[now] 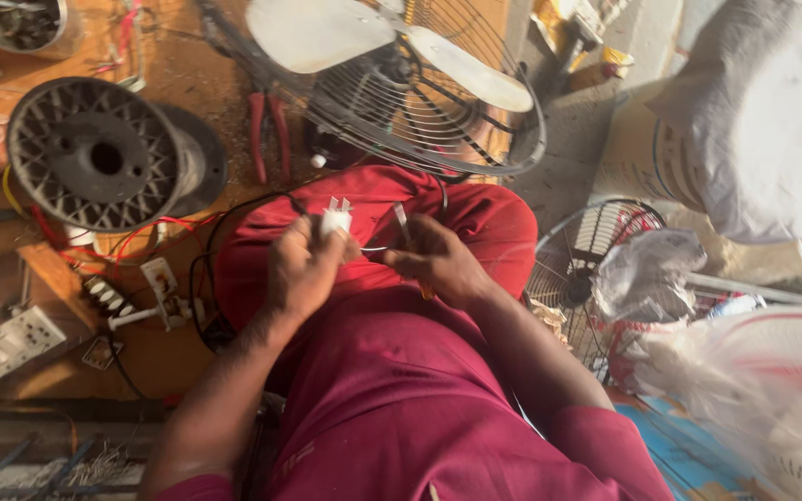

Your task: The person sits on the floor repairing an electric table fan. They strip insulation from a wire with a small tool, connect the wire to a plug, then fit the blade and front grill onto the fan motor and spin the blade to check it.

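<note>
My left hand (301, 267) holds a small white block-shaped electrical part (334, 221) with short metal tabs on top, over my lap in red clothing. My right hand (433, 262) is closed on a thin metal tool or wire end (402, 215) just right of the white part. A thin wire runs between the two hands. A black cable (234, 215) loops from the left hand down to the wooden bench. A table fan with white blades (392, 42) in a wire guard lies just beyond my knees.
A dark empty wire spool (104, 156) and red-handled pliers (269, 137) lie on the wooden bench (187, 74). A white switch socket plate (4, 345) sits at the left. Another fan guard (573, 269), plastic bags (647, 274) and a large sack (744, 130) crowd the right.
</note>
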